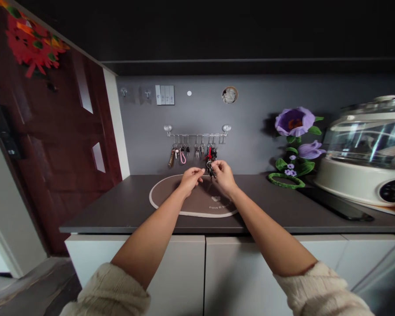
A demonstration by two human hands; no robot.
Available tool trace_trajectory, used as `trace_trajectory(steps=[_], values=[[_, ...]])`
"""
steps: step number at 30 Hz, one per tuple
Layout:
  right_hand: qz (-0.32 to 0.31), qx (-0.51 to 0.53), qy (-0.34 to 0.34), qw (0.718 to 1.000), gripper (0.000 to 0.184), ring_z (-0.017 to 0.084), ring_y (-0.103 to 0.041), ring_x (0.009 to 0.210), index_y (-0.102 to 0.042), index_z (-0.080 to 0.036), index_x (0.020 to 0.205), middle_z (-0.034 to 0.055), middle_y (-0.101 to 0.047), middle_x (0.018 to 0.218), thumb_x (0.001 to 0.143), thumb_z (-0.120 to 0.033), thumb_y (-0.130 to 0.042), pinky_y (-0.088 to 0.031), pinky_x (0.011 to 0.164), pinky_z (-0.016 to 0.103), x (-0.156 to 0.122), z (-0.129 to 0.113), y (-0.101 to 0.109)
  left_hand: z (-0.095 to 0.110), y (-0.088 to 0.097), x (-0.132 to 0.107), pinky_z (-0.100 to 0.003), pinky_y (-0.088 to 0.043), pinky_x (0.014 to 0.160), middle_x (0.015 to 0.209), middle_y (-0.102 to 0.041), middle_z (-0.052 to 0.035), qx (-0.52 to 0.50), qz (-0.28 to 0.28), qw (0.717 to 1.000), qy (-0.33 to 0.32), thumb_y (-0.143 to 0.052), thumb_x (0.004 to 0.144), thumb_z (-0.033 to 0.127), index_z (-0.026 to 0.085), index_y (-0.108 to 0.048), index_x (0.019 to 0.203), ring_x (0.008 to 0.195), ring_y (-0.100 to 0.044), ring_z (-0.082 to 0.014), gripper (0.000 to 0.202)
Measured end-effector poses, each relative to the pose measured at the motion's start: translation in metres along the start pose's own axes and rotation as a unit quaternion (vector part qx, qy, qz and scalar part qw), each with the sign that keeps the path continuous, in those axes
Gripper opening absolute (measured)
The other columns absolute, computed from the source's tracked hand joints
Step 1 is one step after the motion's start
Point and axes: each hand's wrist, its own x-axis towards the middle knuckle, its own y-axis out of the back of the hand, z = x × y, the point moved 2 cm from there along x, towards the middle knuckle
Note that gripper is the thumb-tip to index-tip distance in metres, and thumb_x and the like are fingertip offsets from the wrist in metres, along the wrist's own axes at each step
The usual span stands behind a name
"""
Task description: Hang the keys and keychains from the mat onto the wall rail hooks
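Observation:
In the middle of the head view, my right hand [224,176] pinches a bunch of keys [210,170] by its ring, with the keys dangling below. Just to the left, my left hand [191,179] has its thumb and forefinger pressed together close to the ring; whatever is between them is too small to make out. Behind both hands, a metal hook rail [197,134] is fixed to the grey wall. Several key sets hang from it, among them a pink loop [183,156], a brown key fob [171,158] and a red tag [209,152].
Below my hands a brown mat [167,195] with a pale edge lies on the dark counter [108,210]. At right stand purple crocheted flowers [294,123], a white appliance [349,175] with a clear lid, and a black phone-like slab [345,208]. A dark red door [69,175] is at left.

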Motion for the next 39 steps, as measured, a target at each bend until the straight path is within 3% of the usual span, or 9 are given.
trace_trajectory(steps=[8,15,22,29,39], values=[[0.018,0.042,-0.024,0.999,0.028,0.010,-0.046,0.059,-0.053,-0.016,0.075,-0.0008,-0.051,0.065,0.065,-0.042,-0.057,-0.038,0.060,0.024,0.002,-0.002,0.008,-0.006,-0.001,0.001,-0.019,-0.032,0.047,0.062,-0.053,0.0010,0.117,0.039,0.989,-0.085,-0.046,0.074,0.035,0.015,-0.050,0.070,0.046,-0.042,-0.0059,0.021],[0.032,0.058,-0.040,0.997,0.034,0.009,-0.046,0.056,-0.057,-0.015,0.072,0.0002,-0.055,0.064,0.057,-0.044,-0.063,-0.038,0.055,0.023,0.025,-0.009,0.024,-0.014,-0.004,0.001,-0.023,-0.034,0.060,0.063,-0.055,-0.0002,0.291,0.028,0.942,-0.162,-0.038,0.079,0.036,0.017,-0.051,0.067,0.060,-0.048,-0.0111,0.026],[0.058,0.030,-0.059,0.996,0.029,0.007,-0.045,0.051,-0.054,-0.014,0.066,0.0001,-0.055,0.062,0.055,-0.040,-0.063,-0.040,0.051,0.023,0.067,-0.013,0.041,-0.017,-0.004,0.001,-0.023,-0.034,0.060,0.064,-0.056,-0.0009,0.306,0.029,0.940,-0.147,-0.037,0.079,0.035,0.017,-0.053,0.070,0.061,-0.050,-0.0118,0.026],[0.097,-0.001,-0.070,0.993,0.013,0.006,-0.043,0.045,-0.052,-0.014,0.061,-0.0017,-0.051,0.053,0.059,-0.025,-0.058,-0.041,0.048,0.023,0.101,-0.016,0.047,-0.019,-0.004,0.002,-0.022,-0.034,0.058,0.062,-0.056,-0.0007,0.310,0.037,0.940,-0.137,-0.039,0.079,0.033,0.017,-0.053,0.068,0.058,-0.049,-0.0112,0.024],[0.170,-0.131,-0.055,0.975,0.008,0.010,-0.049,0.049,-0.058,-0.014,0.065,-0.0001,-0.054,0.050,0.062,-0.020,-0.054,-0.042,0.054,0.024,0.133,0.006,0.043,-0.019,-0.004,0.003,-0.022,-0.033,0.057,0.062,-0.055,-0.0008,0.319,0.043,0.939,-0.123,-0.038,0.079,0.034,0.017,-0.052,0.067,0.058,-0.049,-0.0111,0.025]])
